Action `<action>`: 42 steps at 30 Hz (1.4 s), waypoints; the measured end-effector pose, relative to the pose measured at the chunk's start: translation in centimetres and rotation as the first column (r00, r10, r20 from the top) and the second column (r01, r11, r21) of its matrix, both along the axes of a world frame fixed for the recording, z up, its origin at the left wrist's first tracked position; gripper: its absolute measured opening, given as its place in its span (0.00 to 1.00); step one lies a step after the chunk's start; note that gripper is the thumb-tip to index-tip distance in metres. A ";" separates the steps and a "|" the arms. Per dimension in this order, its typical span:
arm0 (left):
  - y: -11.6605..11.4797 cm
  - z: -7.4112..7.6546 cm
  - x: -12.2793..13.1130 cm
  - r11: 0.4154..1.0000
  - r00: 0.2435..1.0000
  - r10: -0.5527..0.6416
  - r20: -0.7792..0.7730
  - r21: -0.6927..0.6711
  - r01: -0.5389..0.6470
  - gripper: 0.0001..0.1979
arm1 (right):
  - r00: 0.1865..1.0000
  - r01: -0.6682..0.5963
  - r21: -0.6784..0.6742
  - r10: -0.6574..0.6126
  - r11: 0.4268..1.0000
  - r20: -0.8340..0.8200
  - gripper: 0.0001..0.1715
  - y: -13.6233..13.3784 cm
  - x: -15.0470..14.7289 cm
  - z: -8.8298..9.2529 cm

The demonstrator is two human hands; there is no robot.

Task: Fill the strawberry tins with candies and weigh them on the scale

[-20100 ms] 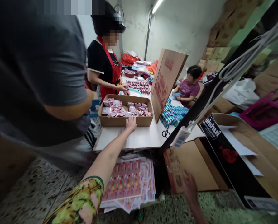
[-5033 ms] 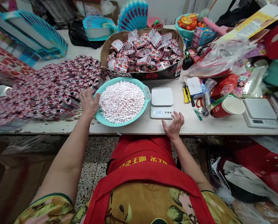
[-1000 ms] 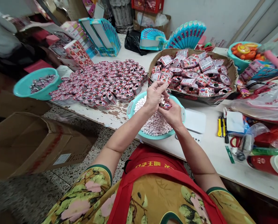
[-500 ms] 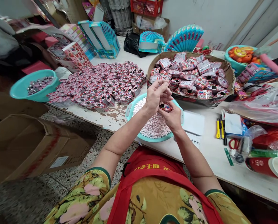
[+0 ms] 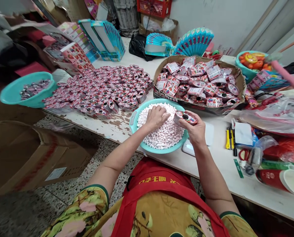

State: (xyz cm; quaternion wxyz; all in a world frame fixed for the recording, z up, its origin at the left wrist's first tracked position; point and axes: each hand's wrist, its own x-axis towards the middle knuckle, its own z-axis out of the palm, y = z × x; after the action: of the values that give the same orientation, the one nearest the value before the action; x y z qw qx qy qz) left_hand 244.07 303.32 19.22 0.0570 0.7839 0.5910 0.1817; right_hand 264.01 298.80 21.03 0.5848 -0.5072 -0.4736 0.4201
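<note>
My left hand (image 5: 157,118) is down in the heap of small white candies (image 5: 163,136), its fingers apart and bent, tips partly sunk among them. The candies fill a turquoise plastic bowl (image 5: 132,126) at the table's front edge. Above the bowl's right rim, my right hand (image 5: 196,130) is closed on a small red and pink printed paper box (image 5: 186,118). A dark round hole in the box faces up. Whether any candies are inside it cannot be seen.
Many similar boxes (image 5: 100,89) stand packed at left, beside a turquoise basin (image 5: 28,95) of small wrapped pieces. A carton (image 5: 198,80) full of boxes sits behind the bowl. Cutters (image 5: 227,138) and a red paper cup (image 5: 273,179) lie right. An open cardboard box (image 5: 38,154) stands lower left.
My left hand has dropped from above the box down into the candies. My right hand has moved right with the box, away from over the bowl's middle. The view has shifted slightly.
</note>
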 end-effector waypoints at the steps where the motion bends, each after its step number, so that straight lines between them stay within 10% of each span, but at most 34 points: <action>1: 0.0 0.1 0.3 1.000 1.000 -0.004 -0.026 0.011 0.004 0.17 | 1.000 0.002 -0.010 -0.002 1.000 0.001 0.35 -0.1 0.1 0.0; 5: 0.7 -0.1 0.5 0.999 1.000 0.019 0.023 0.046 -0.020 0.15 | 0.999 -0.013 -0.023 0.014 1.000 0.049 0.36 -0.4 0.1 0.3; 9: 1.6 -0.2 0.2 0.982 0.858 0.168 0.486 -0.003 -0.190 0.19 | 0.994 -0.035 -0.024 0.037 0.999 0.100 0.35 -0.9 -0.3 0.7; 14: 1.4 3.9 0.5 0.941 -0.042 0.333 0.942 -0.335 -0.038 0.24 | 0.978 -0.096 0.026 0.089 0.995 0.186 0.33 -1.4 -1.8 1.3; 17: 0.3 7.3 1.7 0.952 -0.289 0.304 0.908 -0.297 0.069 0.25 | 0.955 -0.136 0.078 0.110 0.988 0.275 0.29 -1.2 -3.4 1.4; 42: 0.0 9.3 3.8 0.973 -0.058 0.216 0.975 -0.209 0.102 0.17 | 0.949 -0.172 0.001 0.165 0.985 0.267 0.30 0.9 -6.0 2.3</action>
State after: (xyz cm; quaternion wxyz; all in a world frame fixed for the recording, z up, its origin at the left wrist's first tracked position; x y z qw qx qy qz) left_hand 247.85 303.28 28.55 0.5459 0.3680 0.4118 0.6301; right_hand 258.04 299.69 23.36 0.4841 -0.5096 -0.5945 0.3906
